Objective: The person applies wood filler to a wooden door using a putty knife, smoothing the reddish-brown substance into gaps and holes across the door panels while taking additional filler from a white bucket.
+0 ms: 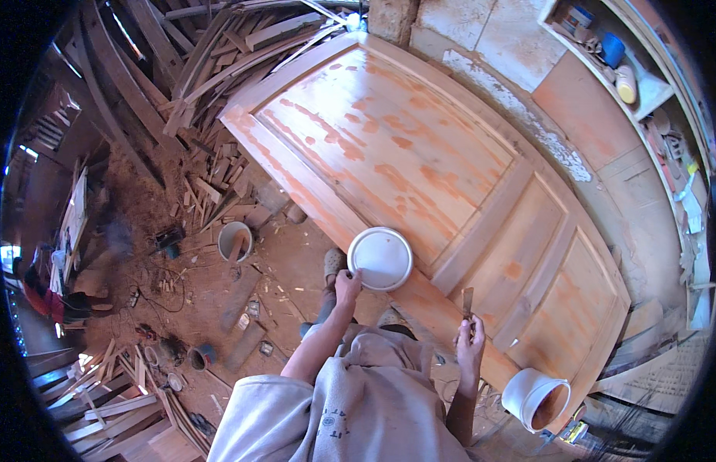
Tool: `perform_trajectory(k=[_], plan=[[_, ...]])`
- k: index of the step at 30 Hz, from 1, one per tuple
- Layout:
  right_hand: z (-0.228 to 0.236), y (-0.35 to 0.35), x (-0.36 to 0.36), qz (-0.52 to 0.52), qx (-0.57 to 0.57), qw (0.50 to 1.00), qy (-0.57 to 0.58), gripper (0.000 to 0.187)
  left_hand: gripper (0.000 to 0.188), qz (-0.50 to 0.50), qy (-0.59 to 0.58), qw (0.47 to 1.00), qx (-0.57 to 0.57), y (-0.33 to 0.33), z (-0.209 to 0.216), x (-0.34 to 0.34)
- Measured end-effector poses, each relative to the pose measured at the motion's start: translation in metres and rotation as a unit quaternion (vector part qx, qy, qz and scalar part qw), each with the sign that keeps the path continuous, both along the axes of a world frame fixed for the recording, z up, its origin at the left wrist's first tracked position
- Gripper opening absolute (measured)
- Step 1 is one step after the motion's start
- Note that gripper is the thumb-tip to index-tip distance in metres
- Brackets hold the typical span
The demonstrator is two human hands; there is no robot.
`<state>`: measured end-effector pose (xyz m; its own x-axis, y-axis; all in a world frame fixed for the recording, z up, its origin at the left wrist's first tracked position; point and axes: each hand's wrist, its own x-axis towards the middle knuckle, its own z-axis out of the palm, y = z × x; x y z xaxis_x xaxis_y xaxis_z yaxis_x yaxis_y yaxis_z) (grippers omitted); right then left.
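My left hand is closed on the near rim of a round white plastic lid, over the left edge of a wooden panelled door. Orange-brown smears of filler mark the door's panels and frame, most of them on the large far panel. My right hand grips a small putty knife with its blade pointing up, above the door's near part. A white bucket leans at the door's near corner, with orange-brown paste visible inside.
Scrap wood is heaped to the left and far left. A white bucket stands on the dusty floor, near cables and pots. Along the right wall runs a shelf holding containers and tools. A person is at the far left.
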<state>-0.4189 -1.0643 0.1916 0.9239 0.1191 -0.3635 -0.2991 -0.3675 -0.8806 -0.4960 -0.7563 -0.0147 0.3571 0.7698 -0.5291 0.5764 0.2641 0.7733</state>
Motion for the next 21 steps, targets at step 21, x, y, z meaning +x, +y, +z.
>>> perform_trajectory(k=[21], plan=[[-0.003, 0.254, 0.054, -0.045, 0.039, 0.997, 0.058, 0.037, 0.026, 0.073, -0.213, 0.953, -0.202, 0.334, 0.077, -0.017]])
